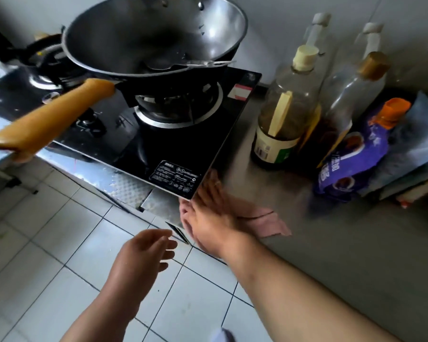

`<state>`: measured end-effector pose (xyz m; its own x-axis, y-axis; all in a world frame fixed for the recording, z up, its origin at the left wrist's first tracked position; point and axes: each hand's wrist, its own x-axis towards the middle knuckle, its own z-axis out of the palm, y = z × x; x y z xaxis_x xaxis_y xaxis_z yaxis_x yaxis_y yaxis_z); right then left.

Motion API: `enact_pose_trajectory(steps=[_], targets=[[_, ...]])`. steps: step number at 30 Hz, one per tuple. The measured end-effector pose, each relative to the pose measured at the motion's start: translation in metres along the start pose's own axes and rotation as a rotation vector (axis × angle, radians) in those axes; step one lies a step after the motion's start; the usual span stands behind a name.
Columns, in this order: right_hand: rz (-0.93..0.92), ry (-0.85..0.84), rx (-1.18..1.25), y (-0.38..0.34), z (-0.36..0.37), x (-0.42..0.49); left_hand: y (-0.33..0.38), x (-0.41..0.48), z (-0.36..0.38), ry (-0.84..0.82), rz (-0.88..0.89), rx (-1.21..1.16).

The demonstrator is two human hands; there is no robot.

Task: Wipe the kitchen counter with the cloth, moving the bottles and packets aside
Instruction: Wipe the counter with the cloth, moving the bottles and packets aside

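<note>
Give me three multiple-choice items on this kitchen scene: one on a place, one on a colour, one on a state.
1. Where does the cloth lie?
A) in the wok
B) on the counter, by the near corner of the stove
C) on the floor tiles

2. What colour is the cap of the packet?
A) orange
B) green
C) white

3. How is the left hand?
A) gripping a bottle
B) open, holding nothing
C) pressing the cloth

Answers:
1 B: the cloth lies flat on the counter under the right hand, beside the stove corner.
2 A: the cap on the purple packet is orange.
3 B: its fingers are relaxed and touch nothing.
</note>
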<state>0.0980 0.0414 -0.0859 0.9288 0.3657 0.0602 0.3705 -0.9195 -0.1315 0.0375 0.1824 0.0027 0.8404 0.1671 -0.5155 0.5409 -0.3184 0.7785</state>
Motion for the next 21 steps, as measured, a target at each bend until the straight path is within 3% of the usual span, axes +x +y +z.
enact_pose_trajectory(steps=[4, 8, 13, 21], targets=[[-0.012, -0.115, 0.146, -0.03, 0.01, -0.013, -0.001, 0.005, -0.007, 0.054, -0.007, -0.076], [0.077, -0.068, 0.111, -0.02, 0.008, -0.051, 0.009, 0.003, 0.008, 0.006, 0.016, -0.075], [0.194, -0.004, 0.124, 0.021, -0.001, -0.116, 0.022, -0.005, 0.042, -0.103, 0.044, -0.024], [0.403, -0.102, 0.053, 0.09, -0.022, -0.234, 0.04, -0.019, 0.104, -0.275, 0.124, 0.089]])
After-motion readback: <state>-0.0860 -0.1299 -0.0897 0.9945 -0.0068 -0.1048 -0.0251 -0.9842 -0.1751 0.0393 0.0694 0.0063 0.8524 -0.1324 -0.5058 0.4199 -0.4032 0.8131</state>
